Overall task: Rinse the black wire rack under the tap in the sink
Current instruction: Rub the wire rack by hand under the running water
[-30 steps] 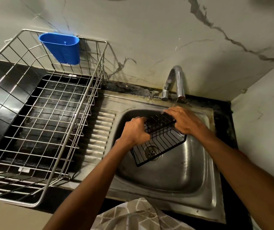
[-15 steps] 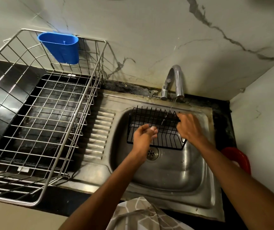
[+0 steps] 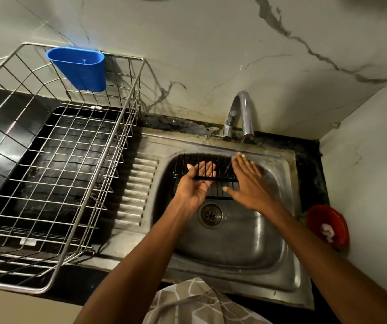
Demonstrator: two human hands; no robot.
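Observation:
The black wire rack (image 3: 188, 163) rests in the steel sink (image 3: 234, 244), leaning at the basin's back wall under the chrome tap (image 3: 244, 108). A thin stream of water (image 3: 239, 147) falls from the spout onto its right part. My left hand (image 3: 196, 183) is palm up with fingers apart at the rack's front rim, and a black bar crosses in front of its fingertips. My right hand (image 3: 248, 181) is flat, palm down, fingers spread over the rack's right side, right beside the stream. Neither hand grips the rack.
A large steel dish basket (image 3: 59, 174) stands on the black counter at the left, with a blue plastic cup (image 3: 80, 69) hung on its back rim. A red bowl (image 3: 328, 226) sits right of the sink. The drain (image 3: 211, 215) lies below the rack. Marble walls close the back and right.
Both hands held the rack a second ago and tilted it upright against the back of the basin. Both hands have since let go and opened flat.

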